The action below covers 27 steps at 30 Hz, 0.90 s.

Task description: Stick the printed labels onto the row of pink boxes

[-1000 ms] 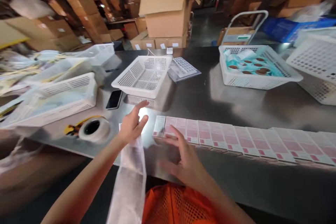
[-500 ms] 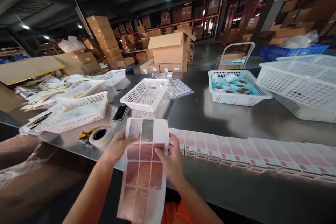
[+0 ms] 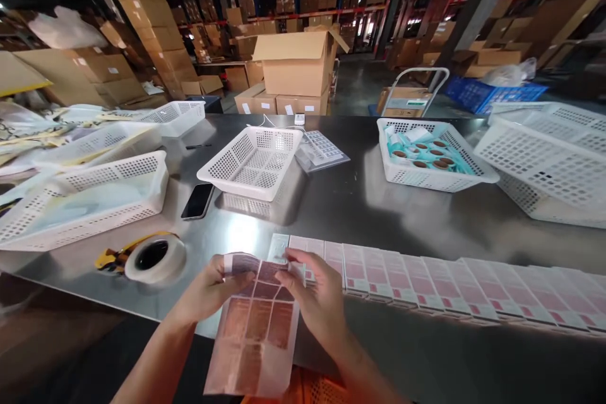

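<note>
A label sheet (image 3: 255,328) with rows of brownish labels hangs between my hands, its top part bent back. My left hand (image 3: 208,290) pinches the upper left edge, thumb on the front. At the upper right my right hand (image 3: 319,290) pinches the sheet between thumb and index finger; whether a label has come loose there I cannot tell. Just beyond the right fingers begins a long row of white-and-pink boxes (image 3: 407,278), running to the right along the steel table (image 3: 331,208).
A tape dispenser (image 3: 154,259) and a phone (image 3: 197,201) lie on the left. White baskets (image 3: 250,164) stand further back; one basket (image 3: 426,184) holds teal packs with brown round ends. Stacked baskets (image 3: 549,151) are at right. Below the table edge shows an orange crate (image 3: 303,388).
The top of the sheet has been bent back, and both hands have come closer to its top edge. My right index finger now reaches over that edge. The view has tilted down.
</note>
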### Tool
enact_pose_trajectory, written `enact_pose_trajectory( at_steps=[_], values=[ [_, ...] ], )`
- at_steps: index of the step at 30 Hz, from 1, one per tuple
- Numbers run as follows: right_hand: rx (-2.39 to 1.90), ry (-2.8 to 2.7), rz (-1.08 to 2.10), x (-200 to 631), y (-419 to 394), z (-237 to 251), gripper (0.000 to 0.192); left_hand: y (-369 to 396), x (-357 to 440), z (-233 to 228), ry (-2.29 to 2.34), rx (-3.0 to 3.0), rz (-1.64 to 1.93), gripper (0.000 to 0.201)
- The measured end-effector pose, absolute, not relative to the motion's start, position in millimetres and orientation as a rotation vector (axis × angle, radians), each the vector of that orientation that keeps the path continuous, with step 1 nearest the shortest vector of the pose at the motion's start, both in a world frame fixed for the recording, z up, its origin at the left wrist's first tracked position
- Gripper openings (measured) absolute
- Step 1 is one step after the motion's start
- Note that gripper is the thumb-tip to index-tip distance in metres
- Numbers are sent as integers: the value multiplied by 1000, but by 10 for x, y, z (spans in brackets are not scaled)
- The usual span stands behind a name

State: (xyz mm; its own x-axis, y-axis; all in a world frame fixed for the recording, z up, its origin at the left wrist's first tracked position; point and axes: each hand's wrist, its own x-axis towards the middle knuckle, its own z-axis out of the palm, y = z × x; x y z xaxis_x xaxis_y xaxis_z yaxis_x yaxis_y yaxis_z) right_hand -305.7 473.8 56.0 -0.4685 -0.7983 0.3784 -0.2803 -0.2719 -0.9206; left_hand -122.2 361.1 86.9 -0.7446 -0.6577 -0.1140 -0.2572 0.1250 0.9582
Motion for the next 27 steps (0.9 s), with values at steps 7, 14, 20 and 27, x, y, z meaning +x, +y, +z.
enact_pose_trajectory(
  at_steps=[7, 14, 20, 27],
  values=[
    [-1217, 1647, -1728, -2898, 4507, 504, 6, 3548, -1171, 878, -1956, 887, -1483, 20],
    [-1309, 1798, -1911, -2829, 4376, 361, 19, 3593, -1231, 825, -1820, 996, -1425, 25],
    [-1276, 1861, -1918, -2794, 4351, 339, 8, 3578, -1296, 803, -1790, 1038, -1411, 28],
    [-1774, 1844, -1553, -2780, 4447, 370, 14, 3444, -1300, 685, -1661, 1194, -1316, 30]
  ],
)
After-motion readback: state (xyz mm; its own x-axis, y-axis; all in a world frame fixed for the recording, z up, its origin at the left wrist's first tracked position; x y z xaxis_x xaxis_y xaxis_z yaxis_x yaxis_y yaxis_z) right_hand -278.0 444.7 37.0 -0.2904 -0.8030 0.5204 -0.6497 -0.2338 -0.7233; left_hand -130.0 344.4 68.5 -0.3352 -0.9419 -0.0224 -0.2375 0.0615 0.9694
